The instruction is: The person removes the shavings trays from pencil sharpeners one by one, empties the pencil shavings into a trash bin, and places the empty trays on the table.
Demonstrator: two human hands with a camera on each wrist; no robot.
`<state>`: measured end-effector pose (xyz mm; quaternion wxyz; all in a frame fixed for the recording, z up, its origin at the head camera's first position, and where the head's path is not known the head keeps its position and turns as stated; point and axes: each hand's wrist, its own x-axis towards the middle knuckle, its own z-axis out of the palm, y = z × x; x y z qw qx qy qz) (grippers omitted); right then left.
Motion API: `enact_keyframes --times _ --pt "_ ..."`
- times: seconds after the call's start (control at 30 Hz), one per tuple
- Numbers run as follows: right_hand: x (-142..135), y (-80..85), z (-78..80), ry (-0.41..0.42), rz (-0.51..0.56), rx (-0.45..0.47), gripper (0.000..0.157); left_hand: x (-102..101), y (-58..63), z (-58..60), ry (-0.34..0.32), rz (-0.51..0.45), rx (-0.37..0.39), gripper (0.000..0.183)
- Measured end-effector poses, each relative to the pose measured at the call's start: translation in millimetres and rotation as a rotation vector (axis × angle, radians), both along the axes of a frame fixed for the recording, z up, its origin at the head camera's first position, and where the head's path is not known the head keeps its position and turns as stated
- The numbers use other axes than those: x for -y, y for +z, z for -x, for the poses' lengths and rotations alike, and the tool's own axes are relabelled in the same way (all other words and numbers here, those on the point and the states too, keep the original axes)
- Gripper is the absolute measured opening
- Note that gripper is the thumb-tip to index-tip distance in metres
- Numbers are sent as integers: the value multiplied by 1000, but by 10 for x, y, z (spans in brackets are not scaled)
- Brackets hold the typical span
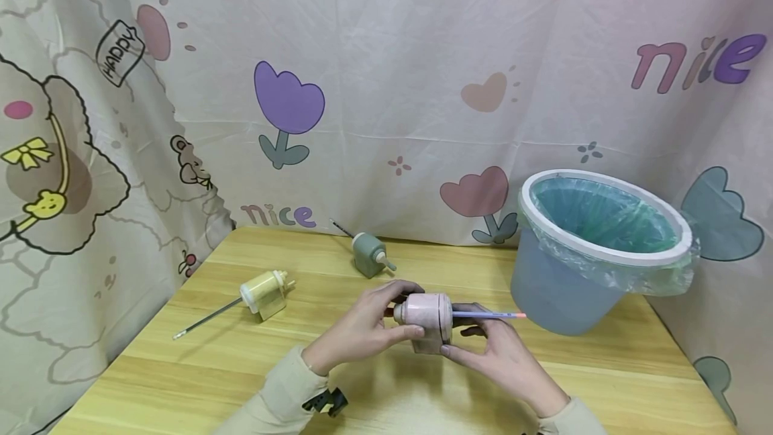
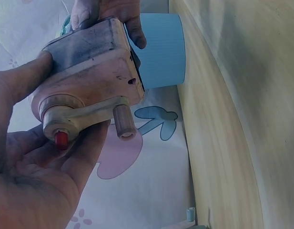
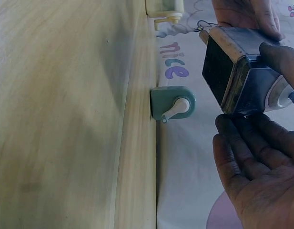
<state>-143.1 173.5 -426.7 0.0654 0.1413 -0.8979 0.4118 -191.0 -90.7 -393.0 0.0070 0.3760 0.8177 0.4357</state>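
Observation:
A pink hand-crank pencil sharpener [image 1: 427,311] is held up over the table between both hands, its dark, smudged side showing in the right wrist view. My left hand [image 1: 365,327] grips its crank end, thumb on the near side and fingers behind. In the left wrist view, the crank [image 2: 92,114] has a red piece [image 2: 61,140] at its hub. My right hand [image 1: 504,354] pinches the opposite end between thumb and fingers. From that end a blue-purple pencil [image 1: 489,315] sticks out to the right. Dark smudges mark the right fingers [image 3: 254,143].
A yellow sharpener [image 1: 264,293] with a dark pencil [image 1: 208,317] in it stands on the table [image 1: 199,381] at left. Farther back is a green sharpener [image 1: 368,254] holding another pencil [image 1: 341,227]. A lined blue bin [image 1: 561,294] stands at right, before a printed curtain [image 1: 386,86].

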Motion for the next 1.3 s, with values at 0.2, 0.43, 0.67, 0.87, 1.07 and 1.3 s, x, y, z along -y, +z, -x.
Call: enact_keyframes --times 0.2,0.43,0.67,0.87,1.07,1.3 --pt "0 4 -7 2 14 -18 50 2 3 -18 -2 22 -16 56" --pt "-25 -22 12 20 7 -34 52 -19 -17 -13 19 60 -66 58" --pt "-41 -66 41 59 25 -56 55 -26 -37 1 38 107 -83 63" --pt "-29 -83 63 80 30 -94 55 -20 -43 15 26 89 -105 61" --pt "-40 -82 73 101 42 -92 55 -12 -44 15 16 88 -133 60" --pt "-51 -82 76 132 60 -113 52 8 -22 13 0 94 -164 61"
